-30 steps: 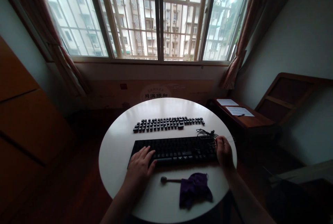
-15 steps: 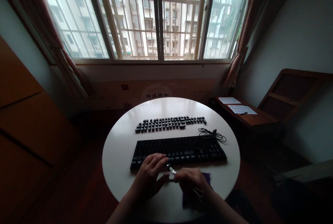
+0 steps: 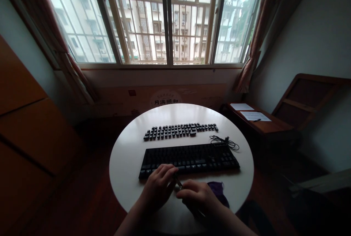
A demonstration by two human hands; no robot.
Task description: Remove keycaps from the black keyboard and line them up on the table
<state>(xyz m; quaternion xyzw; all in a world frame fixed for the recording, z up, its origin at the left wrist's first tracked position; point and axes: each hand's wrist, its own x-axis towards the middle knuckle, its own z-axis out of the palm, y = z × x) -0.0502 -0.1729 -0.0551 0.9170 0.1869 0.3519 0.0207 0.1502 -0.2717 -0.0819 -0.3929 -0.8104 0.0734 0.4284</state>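
My right hand (image 3: 196,194) is closed around a slim metal tool (image 3: 178,183). The tool's front end slants up toward my left hand, and its back end sticks out below my palm. My left hand (image 3: 160,183) has its fingers curled together at the tool's tip; whatever they pinch there is hidden. Both hands are just in front of a black keyboard (image 3: 189,159), which lies flat with several bare spots where key switches show. A purple cloth (image 3: 218,190) lies on the table beside and under my right hand.
Behind the keyboard, several loose black keycaps (image 3: 175,130) stand in rows on the round white table (image 3: 126,163). A coiled black cable (image 3: 226,141) rests at the keyboard's back right corner. Papers (image 3: 255,116) and a pen (image 3: 257,120) lie on a wooden chair seat (image 3: 263,126) to the right.
The tool has turned steeper and its tip has gone in toward my left fingers, which have closed in. My right hand has shifted slightly left, uncovering more of the purple cloth.
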